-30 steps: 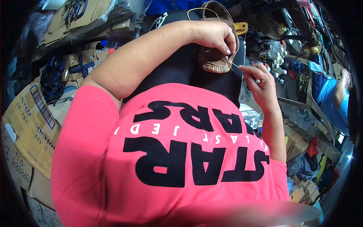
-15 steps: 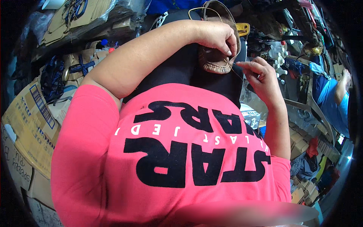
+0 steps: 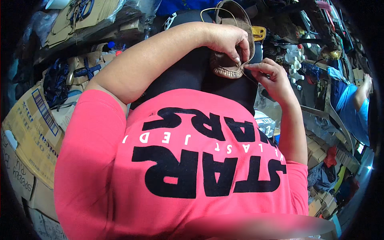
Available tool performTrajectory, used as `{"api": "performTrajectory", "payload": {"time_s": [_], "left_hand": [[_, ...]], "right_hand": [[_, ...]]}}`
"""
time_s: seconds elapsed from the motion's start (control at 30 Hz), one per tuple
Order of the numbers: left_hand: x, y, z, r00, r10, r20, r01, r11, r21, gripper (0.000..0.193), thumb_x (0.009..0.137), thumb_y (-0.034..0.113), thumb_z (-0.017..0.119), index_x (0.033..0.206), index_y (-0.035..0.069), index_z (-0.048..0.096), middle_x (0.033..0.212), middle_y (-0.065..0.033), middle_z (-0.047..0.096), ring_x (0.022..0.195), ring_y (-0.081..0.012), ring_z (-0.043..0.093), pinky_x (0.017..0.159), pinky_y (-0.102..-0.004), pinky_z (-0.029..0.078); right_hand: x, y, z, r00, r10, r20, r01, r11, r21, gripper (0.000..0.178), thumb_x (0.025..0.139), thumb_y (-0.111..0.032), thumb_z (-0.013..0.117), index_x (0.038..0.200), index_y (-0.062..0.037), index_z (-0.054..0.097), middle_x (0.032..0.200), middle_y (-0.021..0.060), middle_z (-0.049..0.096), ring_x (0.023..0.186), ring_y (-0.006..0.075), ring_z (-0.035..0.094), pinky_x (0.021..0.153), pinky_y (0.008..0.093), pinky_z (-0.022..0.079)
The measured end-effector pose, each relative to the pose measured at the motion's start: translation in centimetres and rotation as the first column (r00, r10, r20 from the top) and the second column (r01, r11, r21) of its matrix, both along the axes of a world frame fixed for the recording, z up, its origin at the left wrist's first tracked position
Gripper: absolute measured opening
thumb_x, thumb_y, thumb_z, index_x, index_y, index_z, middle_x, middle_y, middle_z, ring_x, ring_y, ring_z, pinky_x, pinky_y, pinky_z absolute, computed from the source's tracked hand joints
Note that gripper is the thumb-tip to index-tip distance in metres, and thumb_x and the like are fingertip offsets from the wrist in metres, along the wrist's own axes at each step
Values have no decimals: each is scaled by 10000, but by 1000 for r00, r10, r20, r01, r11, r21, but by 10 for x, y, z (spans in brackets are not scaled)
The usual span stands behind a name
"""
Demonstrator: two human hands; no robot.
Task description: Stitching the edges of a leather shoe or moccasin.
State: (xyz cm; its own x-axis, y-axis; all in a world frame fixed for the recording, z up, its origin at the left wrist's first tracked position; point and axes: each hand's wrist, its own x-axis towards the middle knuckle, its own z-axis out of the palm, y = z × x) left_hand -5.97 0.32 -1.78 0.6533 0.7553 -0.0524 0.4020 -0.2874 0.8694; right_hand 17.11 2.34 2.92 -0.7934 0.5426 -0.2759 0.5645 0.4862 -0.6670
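Observation:
A brown leather moccasin [image 3: 229, 72] rests on my lap, its gathered, stitched toe seam facing me. My left hand [image 3: 232, 42] reaches over the shoe, with thumb and fingers closed on the leather edge by the toe. My right hand [image 3: 274, 78] is at the right side of the toe, with thumb and forefinger pinched on a thin thread close to the seam. Whether a needle is between those fingertips is too small to tell. A pale cord [image 3: 218, 9] loops above my left hand, and part of the shoe's inside is hidden under that hand.
Cardboard boxes [image 3: 30, 128] are piled at the left. A yellow piece [image 3: 259, 33] lies beside the shoe. Several white bottles [image 3: 295, 60] stand at the right. Another person in blue [image 3: 354, 104] is at the far right.
My right hand has moved slightly left and up, its fingertips now against the toe seam. My left hand keeps its hold on the moccasin.

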Motion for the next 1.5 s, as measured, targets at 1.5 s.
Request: {"api": "performTrajectory", "payload": {"time_s": [1.5], "left_hand": [[-68,-102,21,659,693,-293,-408,656,635,66,796,127,647,859,123,665,819,-35,601,851,-247,592,742,-396,416]], "right_hand": [[8,-51,-19,991,-131,-19,130,935,331,352,816,-50,615,1107,-232,695,729,66,494,731,231,534,740,350,406]]}}
